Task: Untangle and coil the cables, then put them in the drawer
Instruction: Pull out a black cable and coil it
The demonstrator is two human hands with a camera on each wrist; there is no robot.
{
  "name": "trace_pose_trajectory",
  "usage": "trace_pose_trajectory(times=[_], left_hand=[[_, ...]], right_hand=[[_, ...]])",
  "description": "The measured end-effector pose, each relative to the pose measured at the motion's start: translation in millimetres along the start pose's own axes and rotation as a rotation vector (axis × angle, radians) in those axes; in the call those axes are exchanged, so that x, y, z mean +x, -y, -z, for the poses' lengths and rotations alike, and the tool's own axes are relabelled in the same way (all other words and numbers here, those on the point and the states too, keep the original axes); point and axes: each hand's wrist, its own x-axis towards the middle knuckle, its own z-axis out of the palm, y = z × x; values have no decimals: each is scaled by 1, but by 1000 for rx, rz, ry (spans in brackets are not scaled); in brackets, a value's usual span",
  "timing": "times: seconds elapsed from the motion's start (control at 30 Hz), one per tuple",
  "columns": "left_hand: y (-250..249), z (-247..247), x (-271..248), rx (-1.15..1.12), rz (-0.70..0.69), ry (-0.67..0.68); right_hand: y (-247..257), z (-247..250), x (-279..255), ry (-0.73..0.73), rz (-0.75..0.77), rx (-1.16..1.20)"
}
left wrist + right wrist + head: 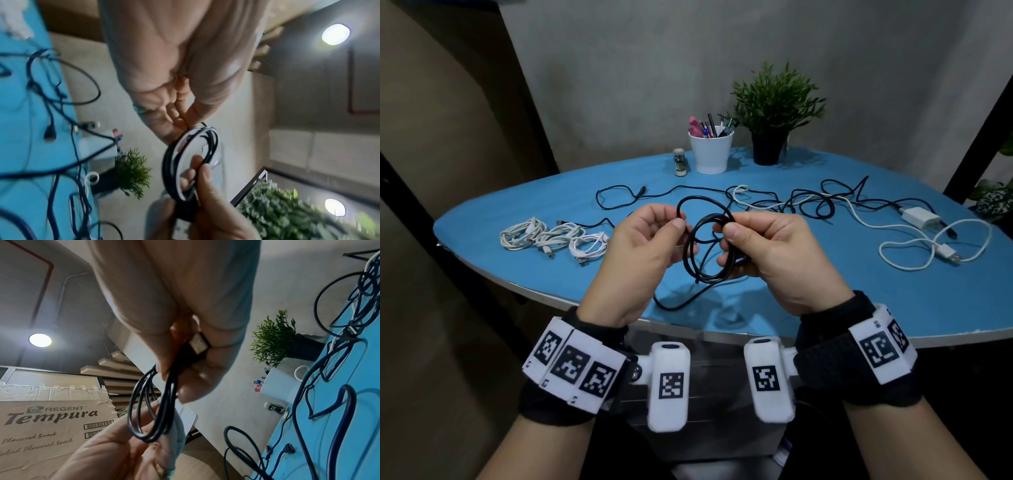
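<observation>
A black cable coil (710,250) of several loops hangs above the near edge of the blue table (808,301). My right hand (753,246) grips the coil on its right side, with a USB plug (198,344) tucked in the palm. My left hand (650,240) pinches a free loop of the same black cable (683,214) at the coil's upper left. The coil (189,162) shows between both hands in the left wrist view, and in the right wrist view as well (152,404). Its loose tail (678,303) trails on the table below.
Three coiled white cables (551,238) lie at the left. A tangle of black and white cables (808,202) with a white charger (919,216) spreads across the back and right. A white pen cup (710,150), stapler (680,162) and potted plant (774,109) stand at the far edge.
</observation>
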Motion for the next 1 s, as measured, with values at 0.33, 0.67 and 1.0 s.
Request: trace_pose_trajectory(times=[0.33, 0.67, 1.0], left_hand=[[-13, -1, 2, -227, 131, 17], [-13, 1, 5, -437, 251, 37], [-3, -6, 1, -82, 155, -13]], right_hand=[[2, 6, 1, -7, 46, -110], [1, 3, 1, 109, 4, -104], [-1, 1, 6, -124, 87, -95]])
